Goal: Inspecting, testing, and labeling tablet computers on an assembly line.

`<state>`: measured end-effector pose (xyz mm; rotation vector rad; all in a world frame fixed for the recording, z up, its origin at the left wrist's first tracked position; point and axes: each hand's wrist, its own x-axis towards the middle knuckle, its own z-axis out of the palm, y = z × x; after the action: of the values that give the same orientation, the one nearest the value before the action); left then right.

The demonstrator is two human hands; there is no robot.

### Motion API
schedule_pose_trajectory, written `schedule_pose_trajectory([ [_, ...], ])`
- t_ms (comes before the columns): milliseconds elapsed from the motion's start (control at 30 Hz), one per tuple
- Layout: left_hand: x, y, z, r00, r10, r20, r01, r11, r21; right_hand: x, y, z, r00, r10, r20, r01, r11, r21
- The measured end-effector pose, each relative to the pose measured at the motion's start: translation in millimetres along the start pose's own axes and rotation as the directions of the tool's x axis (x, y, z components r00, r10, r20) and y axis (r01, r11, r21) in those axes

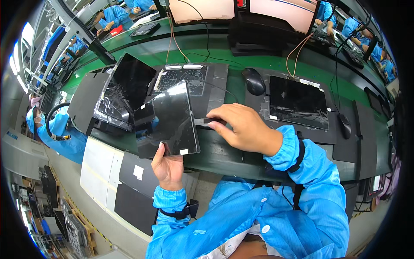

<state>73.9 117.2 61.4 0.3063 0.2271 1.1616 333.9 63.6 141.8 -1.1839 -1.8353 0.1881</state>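
My left hand (169,170) grips a dark glossy tablet screen (167,121) by its lower edge, the thumb lying on the front. The panel is tilted above the bench, with small white labels near its edges. Pinched between the thumb and fingers of my right hand (250,131) is a small black cable plug (210,121). A pale flat piece reaches from this plug to the panel's right edge; whether it is seated in the panel I cannot tell. Behind the held screen lies a dark mat bearing a plate with printed circular patterns (196,77).
At left, another dark screen (129,82) leans on a stack. To the right lie a wired panel (298,101), a black mouse (253,81) and a second mouse (344,126). Two monitors (202,11) stand behind. A co-worker in blue (64,134) sits at far left.
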Motion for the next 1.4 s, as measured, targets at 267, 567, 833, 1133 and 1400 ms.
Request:
schedule_pose_trajectory([
  [267,-9.7,-2.4,-7.0,1.0,-0.016,-0.009,0.016,1.0,0.012,-1.3,-3.3,8.3,0.991,-0.047,-0.126,0.038,0.997,-0.074],
  [567,-11.3,-1.4,6.8,0.998,0.019,-0.065,-0.007,0.983,0.182,0.6,7.5,-4.4,0.988,-0.117,0.103,0.129,0.985,-0.114],
  [833,72.3,-6.2,29.9,0.999,-0.019,-0.046,0.036,0.91,0.414,8.8,32.6,13.4,0.994,-0.103,0.022,0.102,0.878,-0.467],
  [1133,155.0,-0.7,8.7,0.976,-0.201,-0.082,0.216,0.87,0.442,23.6,71.8,53.3,0.968,-0.238,0.076,0.243,0.828,-0.505],
  [1400,151.0,39.6,-4.8,0.98,-0.044,-0.195,0.131,0.879,0.459,18.1,77.9,61.5,0.965,-0.261,0.025,0.214,0.726,-0.654],
])
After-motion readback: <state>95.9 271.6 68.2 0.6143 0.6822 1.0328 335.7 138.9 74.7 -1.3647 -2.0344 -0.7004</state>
